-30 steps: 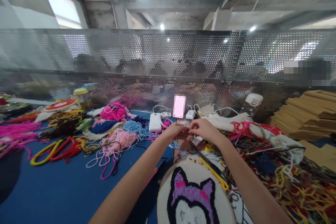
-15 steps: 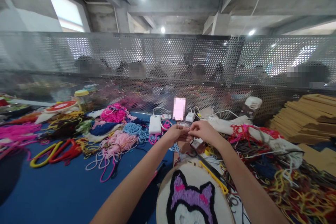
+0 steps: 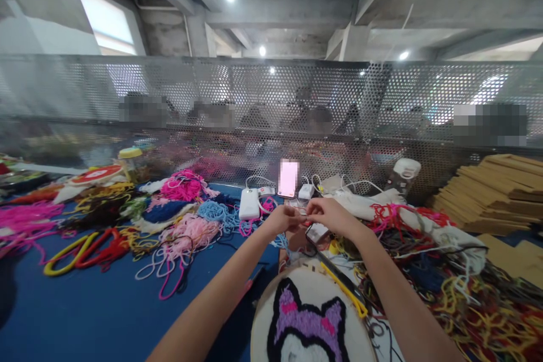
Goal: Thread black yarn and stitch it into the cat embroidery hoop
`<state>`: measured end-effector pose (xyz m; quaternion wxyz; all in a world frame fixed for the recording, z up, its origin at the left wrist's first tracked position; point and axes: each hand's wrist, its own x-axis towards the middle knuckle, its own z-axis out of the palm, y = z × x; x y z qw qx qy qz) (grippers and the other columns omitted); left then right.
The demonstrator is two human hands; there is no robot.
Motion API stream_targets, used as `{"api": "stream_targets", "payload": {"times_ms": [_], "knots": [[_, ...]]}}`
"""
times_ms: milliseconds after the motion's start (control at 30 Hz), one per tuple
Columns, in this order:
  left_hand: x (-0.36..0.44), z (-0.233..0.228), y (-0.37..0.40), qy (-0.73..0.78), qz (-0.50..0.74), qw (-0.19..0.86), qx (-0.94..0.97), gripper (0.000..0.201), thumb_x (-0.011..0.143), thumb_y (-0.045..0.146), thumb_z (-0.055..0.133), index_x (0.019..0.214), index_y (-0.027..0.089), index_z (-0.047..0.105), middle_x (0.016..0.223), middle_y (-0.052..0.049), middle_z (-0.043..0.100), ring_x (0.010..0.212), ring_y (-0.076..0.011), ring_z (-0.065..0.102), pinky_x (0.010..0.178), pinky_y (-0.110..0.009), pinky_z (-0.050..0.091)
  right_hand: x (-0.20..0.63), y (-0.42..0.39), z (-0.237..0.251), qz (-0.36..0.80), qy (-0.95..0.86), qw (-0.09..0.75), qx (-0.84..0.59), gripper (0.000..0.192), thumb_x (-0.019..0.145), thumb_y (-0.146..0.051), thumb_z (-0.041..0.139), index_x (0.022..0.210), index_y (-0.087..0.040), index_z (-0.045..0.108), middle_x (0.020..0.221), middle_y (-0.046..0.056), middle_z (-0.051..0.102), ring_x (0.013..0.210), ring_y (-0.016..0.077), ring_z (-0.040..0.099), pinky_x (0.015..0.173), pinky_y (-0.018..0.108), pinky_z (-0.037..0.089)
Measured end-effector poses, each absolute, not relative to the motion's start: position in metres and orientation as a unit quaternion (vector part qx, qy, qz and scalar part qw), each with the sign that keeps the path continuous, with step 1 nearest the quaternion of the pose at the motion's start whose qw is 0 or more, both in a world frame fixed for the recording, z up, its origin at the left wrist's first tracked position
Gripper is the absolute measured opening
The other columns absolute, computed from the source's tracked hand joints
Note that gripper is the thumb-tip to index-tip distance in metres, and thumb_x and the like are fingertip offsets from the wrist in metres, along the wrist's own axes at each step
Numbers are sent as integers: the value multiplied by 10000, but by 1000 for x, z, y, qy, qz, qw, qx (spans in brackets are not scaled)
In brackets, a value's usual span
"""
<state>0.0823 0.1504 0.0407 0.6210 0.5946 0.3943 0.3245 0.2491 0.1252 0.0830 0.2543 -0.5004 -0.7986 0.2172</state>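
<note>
My left hand and my right hand meet above the far rim of a round embroidery hoop. Both are closed in a pinch, fingertips close together; whatever they hold is too small to make out. On the hoop's white cloth is a cat-eared shape in purple, black and pink yarn, cut off by the bottom of the view. Beside the hoop's upper right lies a yellow-and-black tool, possibly a utility knife. Beyond my hands a phone with a lit pink screen stands upright.
A white power bank with cables lies left of the phone. Yarn heaps cover the table's left, with a tangled pile at right. Stacked brown cardboard stands far right. A perforated metal screen closes off the back; people sit behind it.
The hands remain pinched together, with the fingers shifted slightly. The whole view has moved a little. The hoop and the things on the table lie as before.
</note>
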Motion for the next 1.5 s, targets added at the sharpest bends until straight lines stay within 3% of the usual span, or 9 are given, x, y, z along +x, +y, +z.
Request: {"api": "stream_targets", "payload": {"times_ms": [300,533,767,1033,1167,1300,1400,1500], "knots": [[73,51,151,382,230,563,695,132,748,257,591,718,132,559,515,28,555,462,-93,528,499,-220,412,248,127,81,200,-817,246,-481,74,707,-127,538,725,-153,605,654,16,620,614,130,553,576,228,388],[70,60,152,407,198,539,710,159,761,183,529,615,122,538,471,21,542,457,-102,529,514,-234,427,245,126,76,178,-829,231,-478,89,707,-118,535,724,-169,606,668,11,616,622,130,536,573,225,356],[61,65,155,409,195,530,717,140,722,194,582,604,118,583,495,6,574,486,-112,551,521,-231,431,237,124,70,163,-835,217,-479,96,715,-116,532,730,-168,612,692,24,624,637,138,532,576,228,328],[44,83,158,437,253,512,695,189,730,230,578,575,123,583,472,9,563,456,-99,534,504,-217,427,222,114,75,178,-828,212,-487,70,681,-132,584,687,-180,635,672,9,633,632,136,541,585,223,340],[41,85,162,474,315,489,660,208,753,228,539,571,131,558,444,19,534,418,-90,513,428,-193,378,220,108,89,146,-784,264,-543,147,792,-240,499,782,-178,632,745,63,640,711,178,554,620,262,337],[42,84,164,495,355,489,625,203,765,253,521,596,143,544,433,34,503,403,-92,507,375,-184,325,215,104,90,215,-780,259,-528,263,846,-350,435,758,-176,612,614,38,626,569,149,565,555,245,373],[43,82,164,503,365,494,608,187,758,278,538,624,148,556,442,43,497,403,-88,502,374,-184,321,206,103,75,286,-772,230,-519,235,833,-343,464,919,-166,593,527,13,612,416,133,539,444,227,373],[44,80,164,509,360,498,602,182,752,290,545,644,148,574,461,40,510,412,-90,508,380,-187,329,195,109,56,311,-748,244,-532,450,836,-341,472,1226,-132,392,526,1,602,407,149,547,408,228,376]]}}
